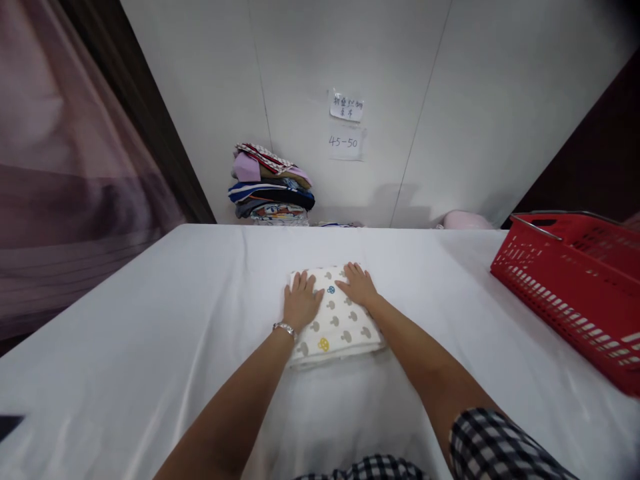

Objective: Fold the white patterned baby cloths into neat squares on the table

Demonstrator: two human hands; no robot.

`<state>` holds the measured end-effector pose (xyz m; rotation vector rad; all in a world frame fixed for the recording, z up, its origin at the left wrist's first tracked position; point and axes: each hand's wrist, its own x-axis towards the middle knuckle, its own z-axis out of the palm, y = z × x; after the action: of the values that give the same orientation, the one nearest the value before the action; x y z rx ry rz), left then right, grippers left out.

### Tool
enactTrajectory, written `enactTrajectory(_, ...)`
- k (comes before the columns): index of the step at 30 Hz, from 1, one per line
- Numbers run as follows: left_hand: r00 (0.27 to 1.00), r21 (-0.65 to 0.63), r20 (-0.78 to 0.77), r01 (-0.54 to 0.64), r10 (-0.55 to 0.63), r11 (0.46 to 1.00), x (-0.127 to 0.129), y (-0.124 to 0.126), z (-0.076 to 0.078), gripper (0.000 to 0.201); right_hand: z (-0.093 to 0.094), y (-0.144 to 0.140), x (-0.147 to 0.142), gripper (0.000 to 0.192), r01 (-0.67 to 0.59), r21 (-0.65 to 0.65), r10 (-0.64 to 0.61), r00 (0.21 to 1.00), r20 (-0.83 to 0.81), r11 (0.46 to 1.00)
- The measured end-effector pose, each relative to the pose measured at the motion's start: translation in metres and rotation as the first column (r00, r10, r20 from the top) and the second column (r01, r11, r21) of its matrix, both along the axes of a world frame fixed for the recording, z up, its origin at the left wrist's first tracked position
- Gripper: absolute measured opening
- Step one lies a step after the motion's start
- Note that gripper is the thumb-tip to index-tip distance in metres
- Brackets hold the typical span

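Note:
A white folded cloth (336, 321) printed with grey mushroom shapes, plus a blue and a yellow one, lies flat near the middle of the white-covered table (200, 320). On its left side rests my left hand (303, 303), palm down with fingers spread; a bracelet circles that wrist. My right hand (359, 285) lies flat on the cloth's far right part, fingers stretched out. Both hands touch the top of the cloth, and neither grips it.
A red plastic basket (565, 280) with metal handles stands at the right. Behind the table, a stack of folded fabrics (273, 187) rises against the white wall, below and left of handwritten paper notes (346, 141). A pinkish curtain (75, 173) hangs at the left.

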<state>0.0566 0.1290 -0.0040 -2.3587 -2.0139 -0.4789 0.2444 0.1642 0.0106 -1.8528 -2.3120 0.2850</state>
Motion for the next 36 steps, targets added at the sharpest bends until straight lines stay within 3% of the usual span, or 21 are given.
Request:
enactTrajectory(6, 1.0, 0.02, 0.011, 0.008, -0.008, 1.0, -0.001, -0.002, 0.0, 0.054, -0.02, 0.007, 0.007, 0.071, 0.021, -0.034, -0.022, 0.999, -0.035, 0.999)
enactTrajectory(14, 0.992, -0.025, 0.125, 0.019, -0.016, 1.0, -0.004, 0.001, 0.003, 0.05, 0.0, 0.0, 0.004, 0.067, 0.024, -0.118, -0.033, 0.997, -0.077, 0.993)
enactTrajectory(17, 0.968, -0.059, 0.25, -0.01, 0.024, 0.998, -0.012, -0.007, 0.006, 0.05, 0.005, -0.021, 0.01, 0.062, 0.0, -0.159, -0.018, 0.993, -0.114, 0.987)
enactTrajectory(20, 0.914, -0.095, 0.383, -0.104, 0.133, 0.99, -0.024, -0.028, 0.005, 0.057, -0.002, -0.056, 0.026, 0.061, -0.027, -0.164, -0.011, 0.975, -0.223, 0.986)
enactTrajectory(24, 0.817, -0.282, 0.486, -0.19, 0.311, 0.94, -0.035, -0.066, -0.003, 0.066, -0.023, -0.11, 0.052, 0.059, 0.02, -0.154, -0.091, 0.879, -0.469, 0.988)
enactTrajectory(27, 0.765, -0.387, 0.548, -0.128, 0.339, 0.913, -0.038, -0.083, -0.006, 0.063, -0.034, -0.138, 0.059, 0.055, 0.086, -0.144, -0.156, 0.79, -0.593, 0.986)
enactTrajectory(31, 0.742, -0.323, 0.614, -0.075, 0.269, 0.944, -0.048, -0.071, 0.008, 0.056, -0.038, -0.158, 0.04, 0.055, 0.152, -0.141, -0.207, 0.726, -0.656, 0.978)
enactTrajectory(33, 0.774, -0.232, 0.57, -0.171, 0.276, 0.958, -0.058, -0.055, 0.019, 0.058, -0.037, -0.164, 0.027, 0.055, 0.088, -0.148, -0.164, 0.74, -0.652, 0.985)
enactTrajectory(36, 0.808, -0.242, 0.473, -0.265, 0.352, 0.933, -0.075, -0.04, 0.027, 0.053, -0.034, -0.173, 0.015, 0.055, -0.027, -0.116, -0.053, 0.775, -0.63, 0.993)
